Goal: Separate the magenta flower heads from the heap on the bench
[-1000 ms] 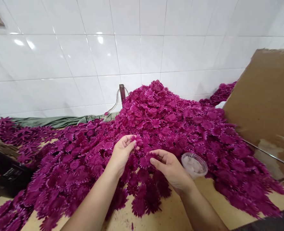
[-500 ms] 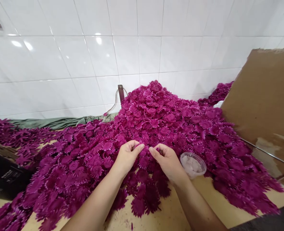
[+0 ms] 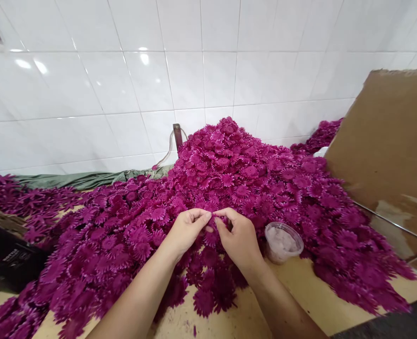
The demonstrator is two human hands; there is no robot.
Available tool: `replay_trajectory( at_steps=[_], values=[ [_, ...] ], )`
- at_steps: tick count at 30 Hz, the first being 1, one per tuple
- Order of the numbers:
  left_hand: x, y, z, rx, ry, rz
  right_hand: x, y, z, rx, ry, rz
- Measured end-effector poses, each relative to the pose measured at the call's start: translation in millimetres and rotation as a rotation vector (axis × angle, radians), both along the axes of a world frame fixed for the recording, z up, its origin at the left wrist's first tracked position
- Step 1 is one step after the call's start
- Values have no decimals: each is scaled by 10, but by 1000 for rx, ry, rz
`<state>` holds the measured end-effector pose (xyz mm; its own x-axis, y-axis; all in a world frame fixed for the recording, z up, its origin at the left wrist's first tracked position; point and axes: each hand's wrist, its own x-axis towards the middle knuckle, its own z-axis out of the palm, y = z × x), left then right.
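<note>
My left hand [image 3: 189, 228] and my right hand [image 3: 238, 235] meet over a heap of magenta artificial flowers [image 3: 236, 169]. Both are closed in a pinch, thumb against forefinger, with the fingertips nearly touching. Between them is a magenta flower [image 3: 212, 217], mostly hidden by the fingers and hard to tell from the heap behind. Below the hands, more loose flower heads [image 3: 208, 282] lie on the tan tabletop [image 3: 190, 320]. Just right of my right hand stands a clear plastic cup [image 3: 283, 241] with a whitish, translucent substance in it.
A large brown cardboard piece [image 3: 388, 141] leans at the right. At the left edge sits a black printed box [image 3: 10, 259]. Green cloth [image 3: 81, 180] runs along the white tiled wall [image 3: 130, 84], where a dark upright bar [image 3: 177, 135] stands with a cord.
My right hand has shifted slightly left and turned inward, its fingertips now close against those of my left hand. My left hand has hardly moved.
</note>
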<state>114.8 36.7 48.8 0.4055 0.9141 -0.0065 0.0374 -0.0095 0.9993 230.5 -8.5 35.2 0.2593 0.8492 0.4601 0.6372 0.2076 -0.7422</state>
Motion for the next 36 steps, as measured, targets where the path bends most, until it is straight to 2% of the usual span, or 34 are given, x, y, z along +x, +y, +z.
replay_trajectory(
  at_steps=[4,7,9,12,14,16,20,24,28,32,34,36],
  values=[
    [-23,54,2,38,29,121,56,8,-2,44,-51,-103],
    [-64,102,14,89,12,178,131,17,3,6,13,-160],
    [-84,101,33,125,40,164,155,19,8,-22,65,-99],
    [-74,55,63,181,63,70,129,14,11,-18,81,32],
    [-51,26,70,204,62,20,91,4,11,-11,55,64],
    [-36,24,56,212,73,19,60,-18,13,-9,12,53],
    [-39,86,-17,201,88,102,11,-79,32,19,-42,-38],
    [-24,112,-67,159,67,118,-54,-85,37,-8,-43,-7],
    [-7,77,-57,89,0,114,-45,-15,9,7,36,43],
    [-34,121,-60,52,-63,177,90,61,-22,10,195,-25],
    [-41,184,-84,115,-7,229,154,88,-35,-26,315,-20],
    [-30,240,-114,250,127,280,183,108,-52,-71,413,38]
  ],
)
